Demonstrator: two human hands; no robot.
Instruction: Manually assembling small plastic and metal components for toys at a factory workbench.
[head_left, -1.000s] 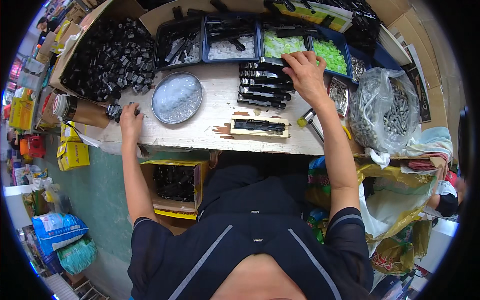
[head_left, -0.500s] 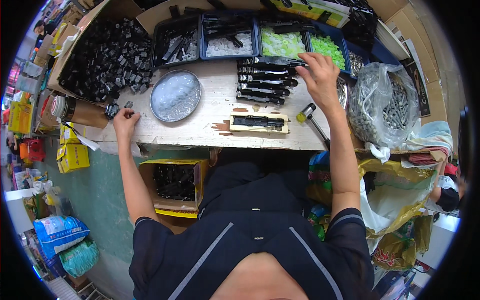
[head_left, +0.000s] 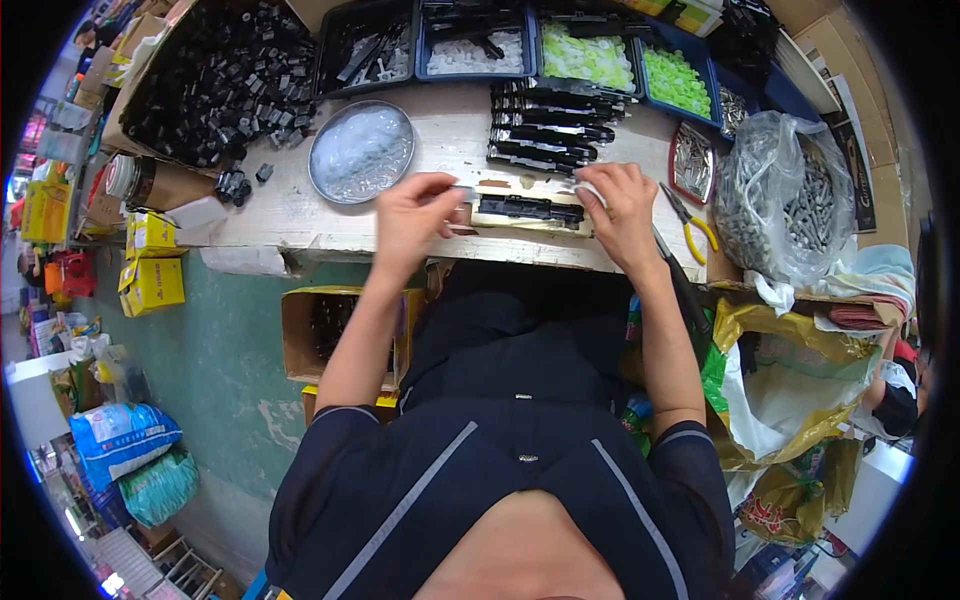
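Note:
In front of me at the bench's near edge lies a cream-coloured fixture block [head_left: 515, 222] with a long black plastic part [head_left: 528, 208] set in it. My left hand [head_left: 412, 222] is at the block's left end, thumb and fingers closed on a small dark block [head_left: 464, 193]. At the right end, my right hand [head_left: 622, 205] has its fingers curled toward the thumb; anything pinched there is too small to make out. Just beyond the block is a row of long black parts [head_left: 540, 145], lying side by side.
A round metal dish [head_left: 318, 178] holds clear, whitish pieces. Black blocks heap up in a carton [head_left: 225, 85] at the left. Bins of white and green pieces [head_left: 675, 82] line the back. Yellow-handled pliers [head_left: 695, 235] and a bag of metal screws [head_left: 740, 190] are at the right.
My left hand has moved right from the loose black blocks to the fixture, bringing a small block. My right hand has come nearer from the row of black parts. The view has shifted slightly.

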